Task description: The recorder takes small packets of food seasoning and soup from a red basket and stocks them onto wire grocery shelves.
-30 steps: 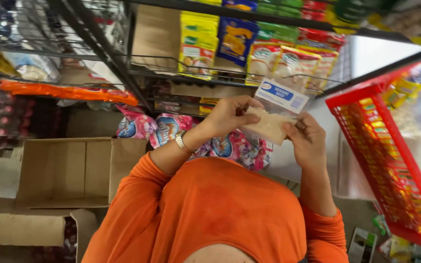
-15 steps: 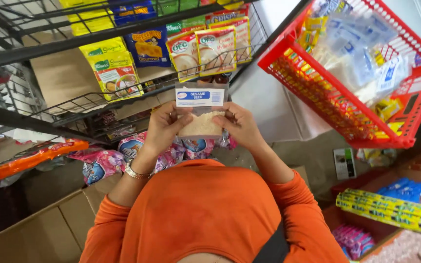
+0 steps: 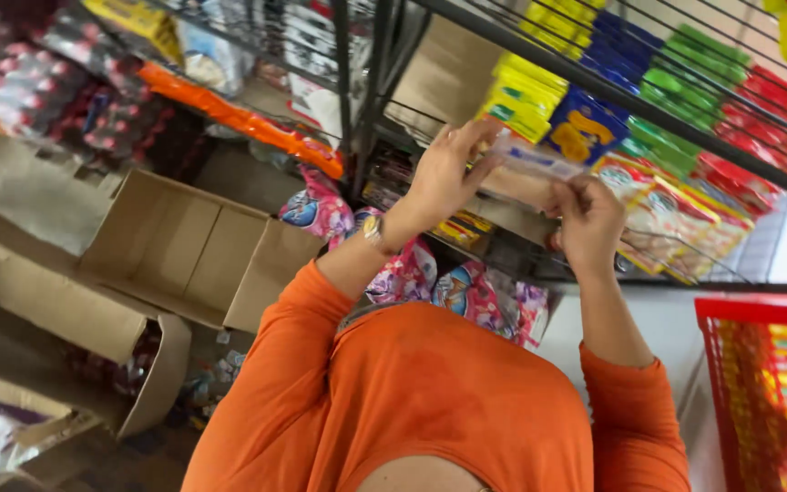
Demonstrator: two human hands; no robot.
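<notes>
Both hands [image 3: 444, 178] [image 3: 587, 221] hold packet [image 3: 523, 173]; red basket [image 3: 762, 314] holds packets

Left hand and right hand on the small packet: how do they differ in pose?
The left hand is spread, fingers extended along the small packet at its left end; the right hand is curled, pinching the packet's right end. The left hand sits higher in the head view and has a band at its wrist; the right wrist shows none. Both grip the same packet in front of the wire shelf.

Cardboard box [image 3: 184, 251] left of basket [image 3: 758, 319]
</notes>
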